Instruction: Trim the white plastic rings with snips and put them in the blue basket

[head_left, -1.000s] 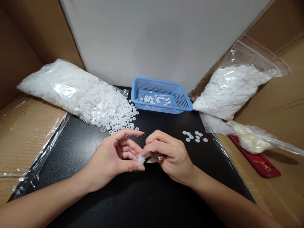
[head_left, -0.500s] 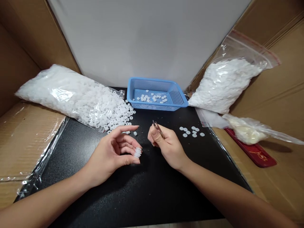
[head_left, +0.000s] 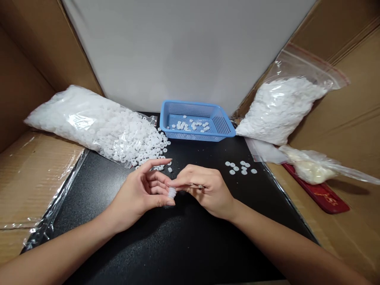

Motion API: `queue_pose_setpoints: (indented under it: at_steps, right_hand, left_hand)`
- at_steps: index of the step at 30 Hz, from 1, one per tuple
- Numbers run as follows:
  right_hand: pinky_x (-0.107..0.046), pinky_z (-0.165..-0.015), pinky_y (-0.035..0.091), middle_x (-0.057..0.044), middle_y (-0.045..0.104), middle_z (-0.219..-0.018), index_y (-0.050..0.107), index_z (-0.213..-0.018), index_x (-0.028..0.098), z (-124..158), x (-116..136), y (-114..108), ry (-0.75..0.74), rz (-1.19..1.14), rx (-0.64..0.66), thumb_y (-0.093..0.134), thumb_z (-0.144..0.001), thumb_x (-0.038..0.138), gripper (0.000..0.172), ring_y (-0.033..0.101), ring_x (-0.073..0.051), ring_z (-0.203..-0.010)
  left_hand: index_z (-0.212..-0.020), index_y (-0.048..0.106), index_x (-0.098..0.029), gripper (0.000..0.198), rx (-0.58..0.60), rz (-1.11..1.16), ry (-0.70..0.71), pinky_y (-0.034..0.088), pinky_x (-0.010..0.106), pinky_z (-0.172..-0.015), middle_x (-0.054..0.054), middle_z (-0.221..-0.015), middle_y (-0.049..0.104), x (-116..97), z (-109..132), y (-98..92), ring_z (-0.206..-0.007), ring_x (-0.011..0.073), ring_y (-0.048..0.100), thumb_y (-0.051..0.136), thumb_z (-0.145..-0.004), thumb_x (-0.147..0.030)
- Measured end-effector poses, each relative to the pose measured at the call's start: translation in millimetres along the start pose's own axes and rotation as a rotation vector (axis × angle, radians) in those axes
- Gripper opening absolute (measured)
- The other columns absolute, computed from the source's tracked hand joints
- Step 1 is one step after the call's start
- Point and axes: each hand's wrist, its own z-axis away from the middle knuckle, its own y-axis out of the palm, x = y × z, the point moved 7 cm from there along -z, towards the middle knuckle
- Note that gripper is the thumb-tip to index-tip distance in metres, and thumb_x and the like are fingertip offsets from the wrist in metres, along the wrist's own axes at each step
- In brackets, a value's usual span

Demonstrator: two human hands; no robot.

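Note:
My left hand pinches a short stack of white plastic rings between its thumb and curled fingers, with the index finger stretched out above. Close against it is my right hand, its fingertips touching the top of the stack. Tucked in the curled right fingers is a small, thin metal tool; most of it is hidden, so I cannot tell its exact kind. Loose white rings spill from a clear plastic bag just beyond my left hand.
A blue perforated basket at the back holds some white pieces. Several flat white discs lie on the black table at right. Farther right are a bag of white pieces, a small tied bag and a red flat object.
My right hand has moved left to the stack in my left hand and turned over. The metal tool has swung from pointing up to lying across the fingers.

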Motion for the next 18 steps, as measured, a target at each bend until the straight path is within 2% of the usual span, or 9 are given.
queue_pose_setpoints:
  at_steps: [3,7,12,15,18]
  right_hand:
    - [-0.026,-0.07,0.06,-0.008,0.079,-0.091,0.076,-0.104,0.016,0.3,2.9,-1.4,-0.055,0.036,0.045,0.063,-0.098,0.017,0.014,0.074,-0.015,-0.08]
    - [-0.025,-0.068,0.06,-0.008,0.08,-0.092,0.075,-0.106,0.016,-0.9,4.2,-1.7,-0.035,0.083,0.102,0.059,-0.101,0.022,0.018,0.075,-0.015,-0.078]
    - [-0.022,-0.065,0.059,-0.007,0.079,-0.089,0.073,-0.104,0.016,-1.1,4.4,-0.5,-0.034,0.118,0.103,0.057,-0.103,0.026,0.02,0.074,-0.013,-0.074]
    - [-0.022,-0.065,0.057,-0.007,0.078,-0.087,0.07,-0.103,0.013,1.4,12.4,2.4,-0.133,0.239,0.089,0.056,-0.102,0.022,0.017,0.073,-0.014,-0.074]
    - [-0.024,-0.063,0.054,-0.007,0.076,-0.083,0.068,-0.1,0.011,4.1,18.7,9.4,-0.18,0.402,0.13,0.053,-0.102,0.018,0.016,0.071,-0.014,-0.071]
  left_hand:
    - [-0.124,0.059,-0.018,0.077,-0.024,0.002,-0.015,0.062,0.026,-0.069,0.0,-0.079,0.077,0.5,0.4,-0.5,-0.067,0.0143,0.073,0.093,-0.056,-0.006]
    - [-0.124,0.059,-0.018,0.077,-0.04,-0.016,-0.02,0.061,0.026,-0.068,0.0,-0.078,0.077,-0.9,1.2,-0.3,-0.065,0.0148,0.073,0.093,-0.056,-0.007]
    - [-0.127,0.058,-0.017,0.079,-0.049,-0.032,-0.034,0.061,0.026,-0.069,-0.001,-0.076,0.076,0.5,1.0,-0.6,-0.066,0.0144,0.072,0.093,-0.057,-0.009]
    - [-0.125,0.057,-0.017,0.075,-0.059,-0.052,-0.021,0.059,0.023,-0.068,-0.002,-0.074,0.075,-0.6,1.7,-0.7,-0.066,0.0133,0.072,0.092,-0.06,-0.009]
    - [-0.125,0.058,-0.017,0.07,-0.063,-0.12,-0.023,0.057,0.02,-0.065,-0.002,-0.074,0.075,-1.8,3.5,0.6,-0.062,0.0109,0.069,0.09,-0.062,-0.009]
